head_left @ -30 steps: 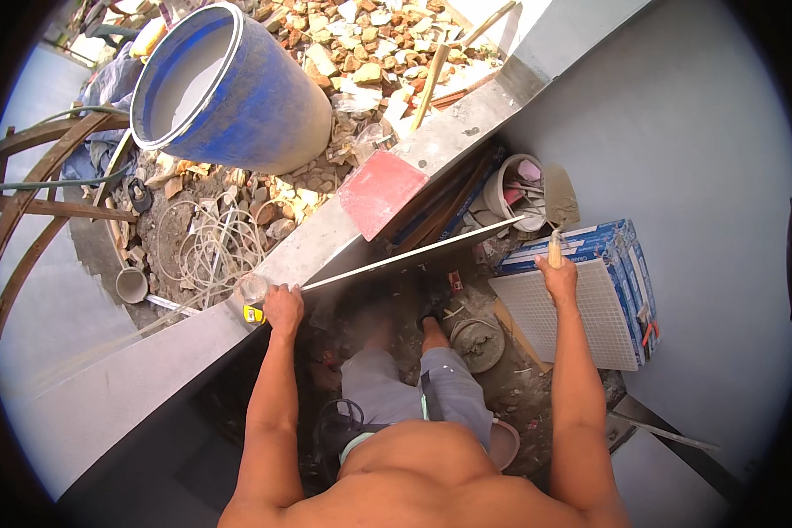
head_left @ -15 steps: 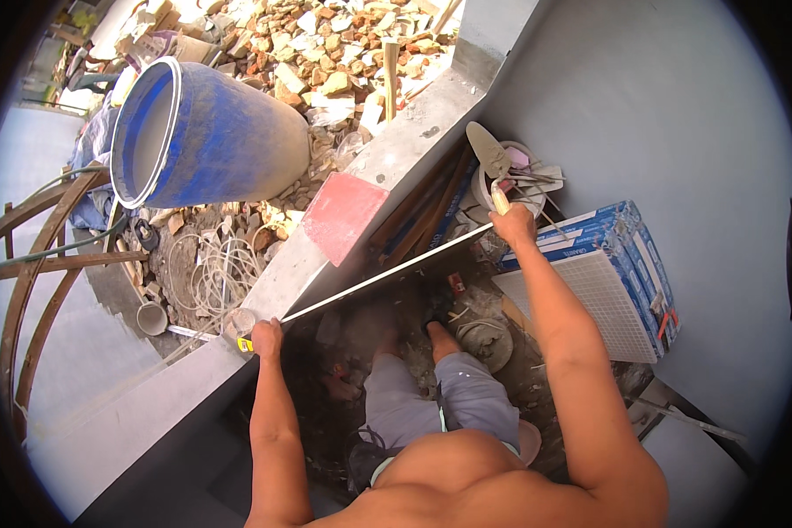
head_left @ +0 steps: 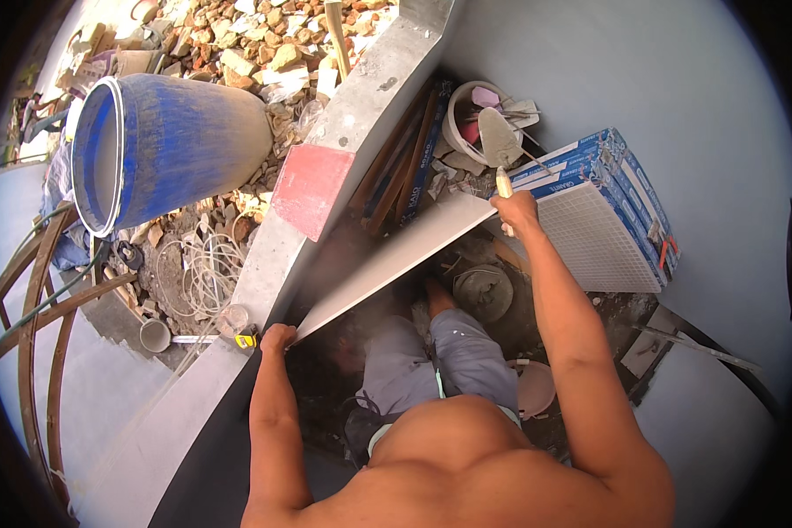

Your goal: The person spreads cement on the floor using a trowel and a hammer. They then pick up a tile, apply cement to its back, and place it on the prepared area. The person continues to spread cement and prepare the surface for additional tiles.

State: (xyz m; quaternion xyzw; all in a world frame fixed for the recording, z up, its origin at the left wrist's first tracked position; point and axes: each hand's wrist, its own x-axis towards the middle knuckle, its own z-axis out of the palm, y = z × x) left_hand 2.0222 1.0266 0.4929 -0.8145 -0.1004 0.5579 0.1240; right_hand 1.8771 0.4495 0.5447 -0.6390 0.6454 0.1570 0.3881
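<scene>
A large pale tile [head_left: 387, 262] spans between my two hands, tilted, with its light face partly showing. My left hand [head_left: 278, 338] is closed on the tile's near left corner, beside the ledge. My right hand [head_left: 517, 211] grips its far right end and at the same time holds a trowel [head_left: 499, 141] by its wooden handle, blade pointing away. A yellow tape measure [head_left: 247, 338] lies on the ledge just left of my left hand. Next to my right hand stand blue tile boxes [head_left: 625, 189] with a gridded tile back [head_left: 594, 242] leaning on them.
A concrete ledge [head_left: 361, 114] bears a red square tile [head_left: 313, 189] and a clear cup [head_left: 231, 320]. Beyond it stand a blue barrel [head_left: 194, 141] and rubble [head_left: 238, 40]. A white bucket of tools [head_left: 458, 123] sits in the corner; a round lidded container [head_left: 483, 293] is near my feet.
The tile has tipped from nearly edge-on, so more of its face shows. My left hand has come off the ledge's edge, away from the tape measure. The whole view has shifted.
</scene>
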